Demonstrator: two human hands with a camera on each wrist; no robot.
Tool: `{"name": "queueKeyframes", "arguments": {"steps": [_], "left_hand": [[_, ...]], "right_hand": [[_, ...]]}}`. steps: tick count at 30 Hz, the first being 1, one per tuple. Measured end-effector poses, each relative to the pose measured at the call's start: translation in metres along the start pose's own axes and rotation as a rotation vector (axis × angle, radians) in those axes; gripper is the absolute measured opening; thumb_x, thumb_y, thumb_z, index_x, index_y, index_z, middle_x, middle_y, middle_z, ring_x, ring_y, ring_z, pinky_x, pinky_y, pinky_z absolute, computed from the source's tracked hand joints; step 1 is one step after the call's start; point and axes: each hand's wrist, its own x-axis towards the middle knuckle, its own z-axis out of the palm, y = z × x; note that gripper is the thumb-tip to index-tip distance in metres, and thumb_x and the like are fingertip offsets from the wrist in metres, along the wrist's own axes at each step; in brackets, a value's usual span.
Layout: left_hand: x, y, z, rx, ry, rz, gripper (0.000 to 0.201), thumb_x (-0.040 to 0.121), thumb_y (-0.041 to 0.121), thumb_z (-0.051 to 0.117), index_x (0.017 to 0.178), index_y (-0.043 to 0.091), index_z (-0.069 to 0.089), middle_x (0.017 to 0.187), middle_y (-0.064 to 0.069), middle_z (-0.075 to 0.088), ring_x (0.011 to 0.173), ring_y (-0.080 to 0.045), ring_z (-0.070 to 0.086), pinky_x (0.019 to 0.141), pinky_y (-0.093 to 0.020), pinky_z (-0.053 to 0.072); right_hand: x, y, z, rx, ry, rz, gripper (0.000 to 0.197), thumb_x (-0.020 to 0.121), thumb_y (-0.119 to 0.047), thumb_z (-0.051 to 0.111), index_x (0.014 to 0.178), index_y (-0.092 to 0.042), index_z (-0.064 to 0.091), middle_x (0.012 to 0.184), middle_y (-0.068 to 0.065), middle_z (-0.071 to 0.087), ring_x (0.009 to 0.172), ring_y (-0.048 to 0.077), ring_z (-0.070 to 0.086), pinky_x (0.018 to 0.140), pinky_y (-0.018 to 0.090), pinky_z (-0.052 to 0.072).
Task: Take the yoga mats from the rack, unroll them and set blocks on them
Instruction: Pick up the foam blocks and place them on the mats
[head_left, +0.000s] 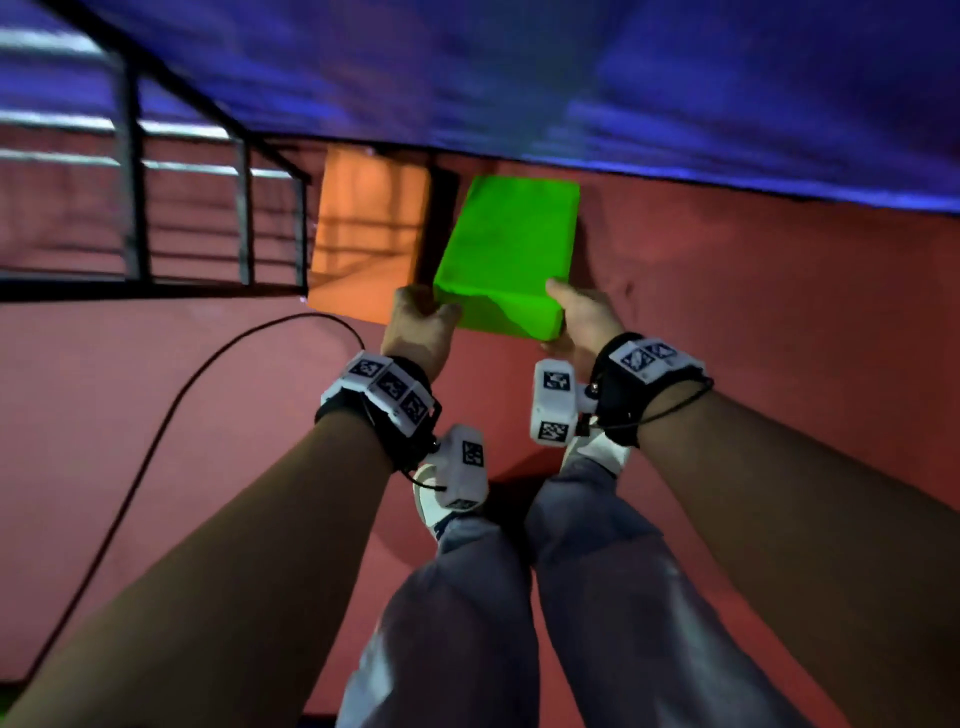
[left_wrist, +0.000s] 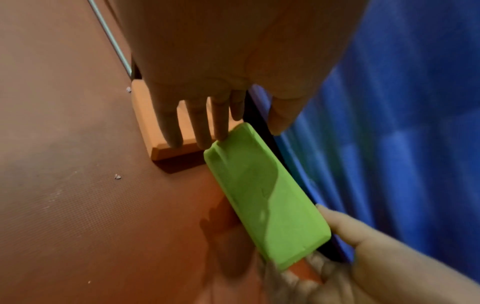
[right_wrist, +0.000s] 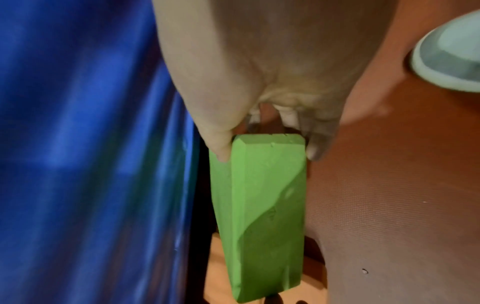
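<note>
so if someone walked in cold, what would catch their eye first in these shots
The bright green block, held at its near end between the left hand and the right hand, above the reddish-brown mat. Next, the orange block lying flat on that mat just left of the green one, beside the black rack. Then the blue mat filling the top of the head view.
</note>
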Motion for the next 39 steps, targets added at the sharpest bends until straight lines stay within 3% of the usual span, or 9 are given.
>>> {"name": "queueKeyframes", "arguments": {"steps": [4,8,14,20,23,27,31,36,39], "left_hand": [[-0.061,0.056,-0.015,0.013,-0.067,0.005,0.052,0.095,0.023,0.061,0.141,0.009,0.04,0.126,-0.024,0.059,0.114,-0.046,0.056,0.09,-0.05,0.049],[-0.12,0.102,-0.02,0.114,-0.097,0.071,0.045,0.093,0.024,0.063,0.135,0.008,0.052,0.117,-0.022,0.063,0.107,-0.044,0.061,0.087,-0.052,0.051],[-0.199,0.156,0.012,0.195,-0.192,0.161,0.038,0.096,0.026,0.06,0.13,0.011,0.057,0.102,-0.011,0.061,0.071,-0.021,0.057,0.05,-0.029,0.049],[-0.303,0.149,0.085,0.384,-0.364,0.126,0.036,0.095,0.033,0.062,0.127,0.018,0.055,0.103,-0.004,0.061,0.082,-0.02,0.056,0.077,-0.052,0.054],[-0.362,0.125,0.13,0.478,-0.48,0.074,0.037,0.095,0.029,0.062,0.128,0.019,0.048,0.112,-0.004,0.055,0.098,-0.024,0.052,0.075,-0.044,0.05],[-0.436,0.067,0.195,0.695,-0.638,0.161,0.05,0.078,0.035,0.072,0.116,0.006,0.057,0.101,-0.012,0.065,0.078,-0.023,0.056,0.058,-0.033,0.047],[-0.518,-0.013,0.257,0.924,-0.727,0.24,0.011,0.096,0.019,0.062,0.086,0.017,0.056,0.086,-0.007,0.061,0.066,-0.019,0.055,0.041,-0.026,0.049],[-0.609,-0.143,0.314,1.095,-0.83,0.298,0.03,0.096,0.017,0.062,0.122,0.005,0.054,0.115,-0.019,0.062,0.093,-0.035,0.063,0.082,-0.054,0.055],[-0.664,-0.225,0.332,1.222,-0.901,0.318,0.03,0.096,0.016,0.061,0.123,0.005,0.056,0.119,-0.021,0.064,0.104,-0.039,0.064,0.084,-0.057,0.054]], "right_hand": [[-0.054,0.001,-0.039,0.019,0.043,0.045,0.084,0.052,-0.072,0.066,0.11,-0.011,0.069,0.105,0.015,0.072,0.092,0.035,0.069,0.085,0.052,0.056],[-0.149,-0.016,-0.072,0.291,0.052,0.054,0.032,0.087,-0.041,0.065,0.101,-0.012,0.066,0.083,0.016,0.065,0.063,0.028,0.059,0.053,0.034,0.045],[-0.229,0.008,-0.133,0.564,0.135,0.015,0.018,0.089,-0.037,0.067,0.09,-0.02,0.063,0.075,0.01,0.057,0.06,0.023,0.052,0.056,0.031,0.041],[-0.316,0.094,-0.204,0.767,0.24,-0.022,0.014,0.092,-0.035,0.063,0.087,-0.022,0.063,0.083,0.014,0.056,0.063,0.025,0.052,0.056,0.031,0.039],[-0.354,0.162,-0.234,0.924,0.267,0.007,0.018,0.092,-0.037,0.062,0.088,-0.02,0.066,0.078,0.006,0.063,0.06,0.02,0.055,0.055,0.027,0.04],[-0.398,0.268,-0.265,1.142,0.375,0.084,0.019,0.089,-0.039,0.064,0.086,-0.02,0.065,0.078,0.008,0.061,0.072,0.024,0.057,0.063,0.031,0.046],[-0.438,0.385,-0.288,1.366,0.448,0.089,0.014,0.091,-0.037,0.061,0.087,-0.024,0.063,0.076,0.004,0.057,0.072,0.022,0.053,0.06,0.028,0.044],[-0.485,0.535,-0.297,1.572,0.586,0.091,0.011,0.093,-0.033,0.059,0.088,-0.024,0.061,0.075,0.003,0.055,0.069,0.021,0.052,0.059,0.028,0.042],[-0.515,0.623,-0.291,1.678,0.696,0.158,0.012,0.094,-0.031,0.059,0.103,-0.023,0.058,0.082,0.002,0.059,0.071,0.021,0.057,0.06,0.029,0.047]]}}
